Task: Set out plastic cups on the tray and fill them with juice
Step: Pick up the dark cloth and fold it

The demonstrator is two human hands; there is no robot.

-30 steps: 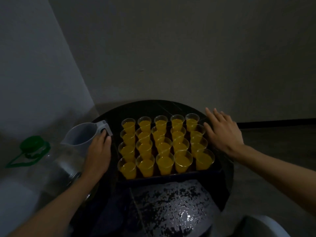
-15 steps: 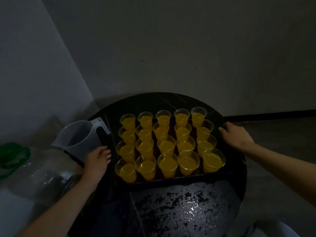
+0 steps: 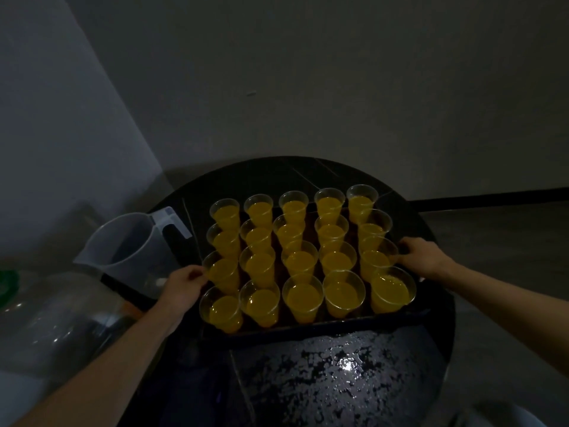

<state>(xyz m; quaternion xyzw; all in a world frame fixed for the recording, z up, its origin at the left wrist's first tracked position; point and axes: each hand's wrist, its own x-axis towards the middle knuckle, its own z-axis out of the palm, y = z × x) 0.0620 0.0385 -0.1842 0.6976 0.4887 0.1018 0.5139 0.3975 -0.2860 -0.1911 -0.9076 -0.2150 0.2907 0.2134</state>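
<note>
The whole view is sitting in dim grey light, and grain is softening the walls. One hard glare is shining off the wet, speckled tabletop (image 3: 346,365) near the lower edge, pointing to a source overhead. The filled cups (image 3: 303,295) are glowing yellow, the brightest colour here, while the tray (image 3: 308,331) under them is sinking into near black. The left hand (image 3: 184,280) and right hand (image 3: 423,257) are showing dull and slightly soft. The wide lens is bending the floor line and the tabletop's rim, and the bottle (image 3: 46,318) at the left edge is smearing out of focus.
</note>
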